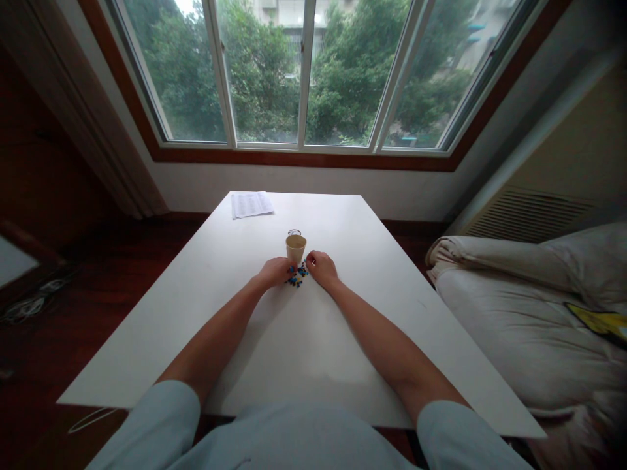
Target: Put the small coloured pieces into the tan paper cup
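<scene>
Two bare hands on a white table [401, 274], just in front of a paper cup [296, 249]. Left hand [277, 271] and right hand [321, 266] both curled, fingertips down. Small heap of blue pieces [296, 275] between them, seemingly penned in to stop scattering. Too small to tell whether any piece is pinched. Printed sheet [251, 204] well behind the cup, leftward.

A white rectangular table [343, 339] stands below the window. A small tan paper cup [296, 248] stands upright near its middle. Just behind the cup lies a thin dark wire loop [294, 232]. Just in front of the cup is a little heap of blue, black and yellow pieces [296, 275]. The left hand [277, 271] and the right hand [321, 266] rest either side of it. Well behind and left of the cup lies a printed white paper sheet [251, 203].
</scene>
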`<control>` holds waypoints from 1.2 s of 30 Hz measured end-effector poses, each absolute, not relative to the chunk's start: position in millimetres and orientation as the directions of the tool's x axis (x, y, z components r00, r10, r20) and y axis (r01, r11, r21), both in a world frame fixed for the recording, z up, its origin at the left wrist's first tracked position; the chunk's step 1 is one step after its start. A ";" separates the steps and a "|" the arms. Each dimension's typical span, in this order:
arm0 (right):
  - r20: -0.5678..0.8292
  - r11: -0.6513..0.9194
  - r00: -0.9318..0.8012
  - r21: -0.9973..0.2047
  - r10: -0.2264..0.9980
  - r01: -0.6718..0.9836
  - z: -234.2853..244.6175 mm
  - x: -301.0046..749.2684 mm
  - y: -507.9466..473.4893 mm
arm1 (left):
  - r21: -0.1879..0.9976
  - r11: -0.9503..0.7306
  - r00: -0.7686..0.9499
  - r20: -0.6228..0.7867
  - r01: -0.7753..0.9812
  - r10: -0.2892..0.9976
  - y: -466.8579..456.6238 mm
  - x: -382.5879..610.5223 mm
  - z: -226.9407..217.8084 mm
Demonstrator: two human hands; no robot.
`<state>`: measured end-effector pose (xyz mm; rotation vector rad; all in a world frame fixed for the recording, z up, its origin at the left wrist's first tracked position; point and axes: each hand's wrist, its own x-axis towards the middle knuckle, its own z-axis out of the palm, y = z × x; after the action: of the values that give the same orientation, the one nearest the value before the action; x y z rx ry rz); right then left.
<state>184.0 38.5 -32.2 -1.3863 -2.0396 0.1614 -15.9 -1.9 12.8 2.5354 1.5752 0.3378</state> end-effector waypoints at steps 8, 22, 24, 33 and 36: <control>0.550 0.480 -0.133 -0.556 0.825 0.679 -27.1 185.9 34.7 | 0.250 -0.434 0.418 0.115 0.866 0.901 -2.4 -15.2 12.0; 0.678 0.599 -0.102 -0.556 0.727 0.576 -19.2 182.1 33.2 | 0.223 -0.419 0.399 0.128 0.880 0.908 -7.4 -11.0 14.9; 0.695 0.607 -0.098 -0.540 0.712 0.583 -17.6 182.3 32.2 | 0.214 -0.414 0.391 0.141 0.885 0.910 -8.5 -9.5 17.0; 0.701 0.614 -0.122 -0.510 0.703 0.603 -6.7 178.2 21.9 | 0.250 -0.406 0.359 0.214 0.879 0.909 -11.6 -5.9 23.0; 0.698 0.610 -0.122 -0.509 0.705 0.607 -4.9 176.8 19.3 | 0.285 -0.402 0.338 0.249 0.870 0.908 -11.2 -6.0 24.6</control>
<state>176.8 19.3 -4.9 -1.0633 -1.8108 0.1199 -6.0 -11.2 24.6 2.4855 1.6578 0.5662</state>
